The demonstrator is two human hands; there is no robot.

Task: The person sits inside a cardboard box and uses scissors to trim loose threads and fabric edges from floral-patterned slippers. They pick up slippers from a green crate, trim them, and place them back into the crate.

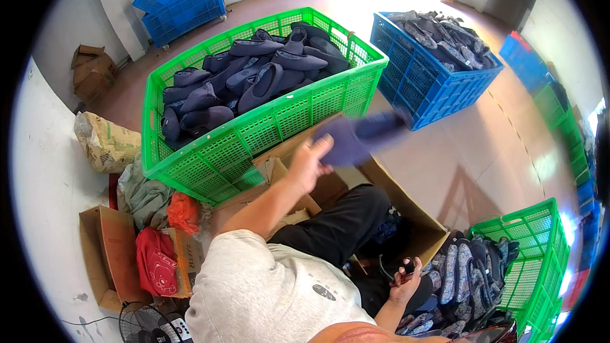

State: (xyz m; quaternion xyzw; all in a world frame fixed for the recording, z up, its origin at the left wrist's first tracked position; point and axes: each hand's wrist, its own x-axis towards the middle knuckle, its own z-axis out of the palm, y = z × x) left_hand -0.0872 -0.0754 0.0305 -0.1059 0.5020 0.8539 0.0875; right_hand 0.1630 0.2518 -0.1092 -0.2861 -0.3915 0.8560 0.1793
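Note:
My left hand [309, 164] is closed on a dark navy slipper [346, 141], held up in front of the green crate [267, 128]. The slipper's far end is smeared by motion, so I cannot tell whether it is one or a pair. Dark slippers [254, 82] of similar colour are heaped in that crate. Low in front of my body, my right hand [405, 284] has curled fingers with something small and black at their tips. What the black thing is cannot be made out. An open cardboard box [413, 206] surrounds my legs, and its inside is mostly hidden.
Patterned slippers [467, 273] fill part of a green crate [537, 248] at the lower right. More slippers fill a blue crate [435, 92] beyond. At left stand a cardboard box [117, 248], a red bag [155, 267] and a fan [143, 327]. Stacked blue crates [184, 16] are at the back.

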